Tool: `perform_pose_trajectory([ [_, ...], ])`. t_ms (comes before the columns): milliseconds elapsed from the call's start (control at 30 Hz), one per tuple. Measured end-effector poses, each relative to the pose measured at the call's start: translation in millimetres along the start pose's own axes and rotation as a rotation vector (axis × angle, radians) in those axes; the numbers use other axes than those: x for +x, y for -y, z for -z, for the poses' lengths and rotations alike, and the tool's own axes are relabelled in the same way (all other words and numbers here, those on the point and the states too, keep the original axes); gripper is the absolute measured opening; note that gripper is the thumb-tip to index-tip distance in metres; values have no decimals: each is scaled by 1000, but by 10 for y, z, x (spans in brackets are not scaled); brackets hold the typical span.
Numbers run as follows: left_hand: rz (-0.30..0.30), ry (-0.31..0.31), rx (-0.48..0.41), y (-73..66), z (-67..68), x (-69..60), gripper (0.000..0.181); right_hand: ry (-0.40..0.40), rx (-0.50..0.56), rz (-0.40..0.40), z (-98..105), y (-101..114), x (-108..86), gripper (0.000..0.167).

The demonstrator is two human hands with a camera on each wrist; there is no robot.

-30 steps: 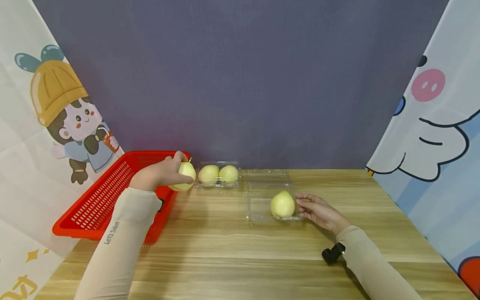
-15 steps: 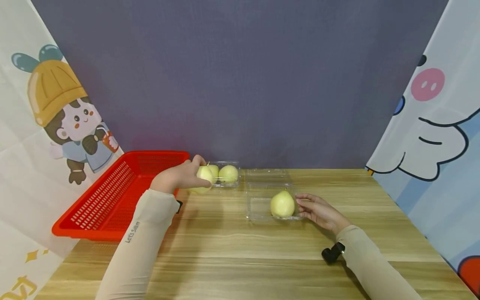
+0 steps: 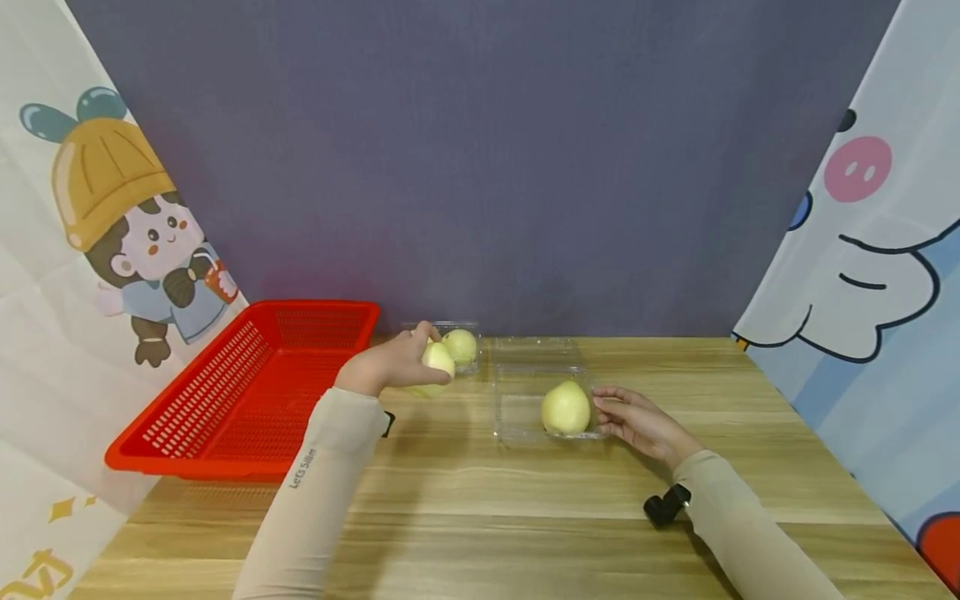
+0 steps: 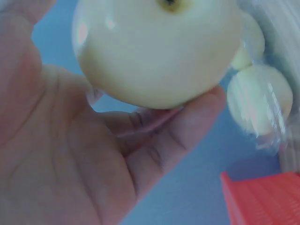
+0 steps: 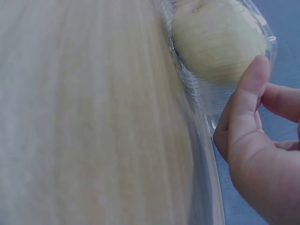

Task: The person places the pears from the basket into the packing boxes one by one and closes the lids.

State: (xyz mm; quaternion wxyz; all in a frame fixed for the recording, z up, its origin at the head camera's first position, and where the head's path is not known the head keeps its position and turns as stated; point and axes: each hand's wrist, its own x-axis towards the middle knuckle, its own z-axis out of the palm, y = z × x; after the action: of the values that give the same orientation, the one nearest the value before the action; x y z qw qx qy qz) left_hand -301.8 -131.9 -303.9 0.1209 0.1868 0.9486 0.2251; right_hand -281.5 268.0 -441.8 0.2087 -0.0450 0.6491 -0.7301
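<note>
My left hand (image 3: pixel 397 360) grips a pale yellow pear (image 3: pixel 438 358) in the air, right of the red basket. The left wrist view shows this pear (image 4: pixel 154 51) above the palm, with fingers curled under it. Behind it stands a clear plastic box with two pears (image 4: pixel 260 101); in the head view one of them is mostly hidden. An open clear plastic box (image 3: pixel 517 412) lies nearer the middle, with one pear (image 3: pixel 566 408) in its right half. My right hand (image 3: pixel 637 421) pinches this box's right edge between thumb (image 5: pixel 255 77) and fingers.
The red perforated basket (image 3: pixel 270 417) sits at the left on the wooden table (image 3: pixel 480 517), with no fruit visible inside. A dark grey panel (image 3: pixel 480 167) rises along the table's back edge. Printed cloths (image 3: pixel 862 308) hang at both sides.
My left hand has carried its pear rightward from the basket's right edge, past the front of the back box, toward the open box. The right hand and its box have stayed in place.
</note>
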Motion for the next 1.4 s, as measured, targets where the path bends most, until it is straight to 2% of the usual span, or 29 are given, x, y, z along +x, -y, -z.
perform_pose_trajectory([
  [100, -54, -26, -7, -14, -71, 67, 62, -2, -2, -2, -1, -1, 3, 56],
  [333, -153, -66, 53, -51, -206, 186, 59, -5, 16, 1, 9, -6, 6, 53],
  [567, -259, -97, 32, -98, -352, 300, 58, -1, 13, -3, 16, 4, 1, 53],
  [700, -265, -105, 12, -116, -446, 366, 60, 4, 14, -4, 22, 14, 2, 55],
  [1000, -306, -131, -184, -265, -748, 429, 61, 4, 7, -7, 17, 15, -1, 57],
  [1200, -291, -191, -187, -398, -902, 439, 65, 2, 6, -9, 17, 23, 3, 56],
  [1400, -228, -248, -193, -523, -1027, 430, 69, -2, 9, -10, 11, 13, 4, 55],
])
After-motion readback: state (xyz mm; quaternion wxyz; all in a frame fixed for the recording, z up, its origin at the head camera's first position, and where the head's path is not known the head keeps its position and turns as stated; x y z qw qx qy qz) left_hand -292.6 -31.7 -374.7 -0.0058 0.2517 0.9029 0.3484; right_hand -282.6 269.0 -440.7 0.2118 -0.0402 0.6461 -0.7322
